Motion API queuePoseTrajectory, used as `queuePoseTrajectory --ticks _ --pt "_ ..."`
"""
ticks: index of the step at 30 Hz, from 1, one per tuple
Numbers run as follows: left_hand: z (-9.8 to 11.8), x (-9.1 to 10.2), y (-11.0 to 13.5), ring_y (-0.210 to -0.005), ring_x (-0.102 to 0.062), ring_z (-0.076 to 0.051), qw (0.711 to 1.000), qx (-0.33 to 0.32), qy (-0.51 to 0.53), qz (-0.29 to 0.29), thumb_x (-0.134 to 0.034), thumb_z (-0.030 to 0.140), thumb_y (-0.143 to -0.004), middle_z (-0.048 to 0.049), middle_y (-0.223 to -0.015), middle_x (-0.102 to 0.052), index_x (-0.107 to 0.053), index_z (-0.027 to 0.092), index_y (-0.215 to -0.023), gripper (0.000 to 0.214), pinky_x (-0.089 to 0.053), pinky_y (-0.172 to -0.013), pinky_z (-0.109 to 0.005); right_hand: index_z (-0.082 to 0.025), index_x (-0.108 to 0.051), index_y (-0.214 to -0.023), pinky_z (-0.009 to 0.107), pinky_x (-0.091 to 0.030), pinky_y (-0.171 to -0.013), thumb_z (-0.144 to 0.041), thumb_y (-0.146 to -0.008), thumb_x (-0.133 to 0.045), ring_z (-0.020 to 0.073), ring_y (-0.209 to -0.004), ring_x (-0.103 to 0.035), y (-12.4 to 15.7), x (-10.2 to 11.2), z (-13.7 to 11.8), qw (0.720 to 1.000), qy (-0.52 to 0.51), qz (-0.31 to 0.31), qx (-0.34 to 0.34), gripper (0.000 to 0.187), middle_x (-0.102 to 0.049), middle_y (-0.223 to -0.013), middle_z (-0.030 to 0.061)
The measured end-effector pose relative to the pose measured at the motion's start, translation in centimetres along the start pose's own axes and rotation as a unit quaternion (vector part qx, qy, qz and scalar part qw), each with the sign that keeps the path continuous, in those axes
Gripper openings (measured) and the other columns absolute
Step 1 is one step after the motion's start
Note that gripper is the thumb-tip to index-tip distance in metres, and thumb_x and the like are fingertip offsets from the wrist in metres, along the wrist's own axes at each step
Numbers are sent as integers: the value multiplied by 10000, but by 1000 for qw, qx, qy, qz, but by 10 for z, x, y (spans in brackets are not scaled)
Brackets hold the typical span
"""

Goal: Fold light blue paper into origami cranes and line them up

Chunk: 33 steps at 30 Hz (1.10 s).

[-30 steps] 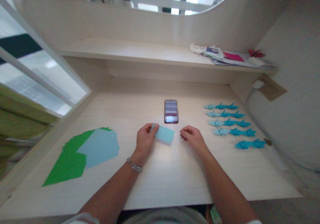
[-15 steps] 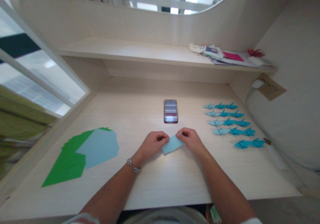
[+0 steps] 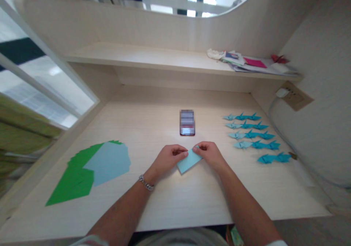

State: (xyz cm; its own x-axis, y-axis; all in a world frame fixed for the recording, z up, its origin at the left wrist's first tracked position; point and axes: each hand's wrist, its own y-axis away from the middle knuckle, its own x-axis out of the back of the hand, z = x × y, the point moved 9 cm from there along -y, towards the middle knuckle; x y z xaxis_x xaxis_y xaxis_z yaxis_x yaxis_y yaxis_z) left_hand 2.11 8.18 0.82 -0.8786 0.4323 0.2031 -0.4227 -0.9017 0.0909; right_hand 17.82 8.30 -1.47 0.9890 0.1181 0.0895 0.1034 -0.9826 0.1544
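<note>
— Room first: how much open tabletop (image 3: 175,198) lies around the hands?

— Plenty toward the near edge; bare wood runs from the hands down to that edge. On the left a raised side wall closes the tabletop, at the back a low shelf (image 3: 142,57) overhangs it.

— And the hands?

— Left hand (image 3: 168,159) and right hand (image 3: 210,154) meet at the middle. The fingers of each pinch the folded light-blue paper (image 3: 189,161) at its upper corners, thumbs on top; the paper lies low over the wood, tilted, its lower corner pointing toward the person.

— What stands near?

— A phone (image 3: 187,122) lies flat just beyond the hands, apart from them. To the right, well apart, rows of blue paper cranes (image 3: 253,135) fill that side up to a cable by the wall. To the left, well apart, lies a fan of green sheets (image 3: 75,178) with a light-blue sheet (image 3: 109,162) on top. Papers (image 3: 252,62) pile on the right end of the shelf.

— Any change from a second ago?

— Yes. Then only the left hand held the paper, nearer the phone, with the right hand empty beside it. Now both grip it, nearer the person. Since half a second ago, hardly anything has shifted.
</note>
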Motion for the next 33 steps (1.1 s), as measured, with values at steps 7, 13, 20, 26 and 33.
queuePoseTrajectory --ticks 7,13,20,26,33 --pt "-15 10 -3 -636 -598 -148 994 40 68 73 -662 312 -714 -56 -724 -684 -677 131 -789 196 -449 -589 -248 -139 -674 -821 271 -475 -564 -358 -555 -776 141 -572 -588 2 -3 2 996 -87 13 -28 359 -664 -646 27" --pt "-15 1 -3 -588 -571 -131 994 48 97 32 -666 324 -711 -42 -687 -664 -666 120 -824 233 -417 -531 -225 -130 -681 -787 259 -460 -541 -332 -577 -761 124 -523 -561 4 -11 1 998 -62 -2 -31 303 -645 -599 13" --pt "-16 -2 -2 -602 -584 -137 993 46 102 25 -662 335 -718 -57 -720 -679 -663 114 -837 252 -426 -532 -231 -133 -673 -753 251 -457 -516 -368 -591 -755 117 -500 -554 4 -15 3 996 -82 4 -25 297 -639 -576 16" --pt "-13 -2 0 -644 -616 -146 994 45 100 16 -661 300 -721 -71 -774 -702 -672 119 -883 243 -451 -567 -240 -126 -684 -775 268 -494 -537 -407 -599 -752 129 -512 -590 9 -19 2 995 -87 -30 -44 338 -655 -580 32" --pt "-9 6 2 -611 -607 -140 995 40 75 54 -677 281 -705 -60 -763 -708 -688 125 -863 222 -455 -550 -239 -112 -712 -776 287 -514 -573 -371 -588 -766 138 -533 -615 12 -21 -1 991 -112 -51 -61 324 -678 -608 58"
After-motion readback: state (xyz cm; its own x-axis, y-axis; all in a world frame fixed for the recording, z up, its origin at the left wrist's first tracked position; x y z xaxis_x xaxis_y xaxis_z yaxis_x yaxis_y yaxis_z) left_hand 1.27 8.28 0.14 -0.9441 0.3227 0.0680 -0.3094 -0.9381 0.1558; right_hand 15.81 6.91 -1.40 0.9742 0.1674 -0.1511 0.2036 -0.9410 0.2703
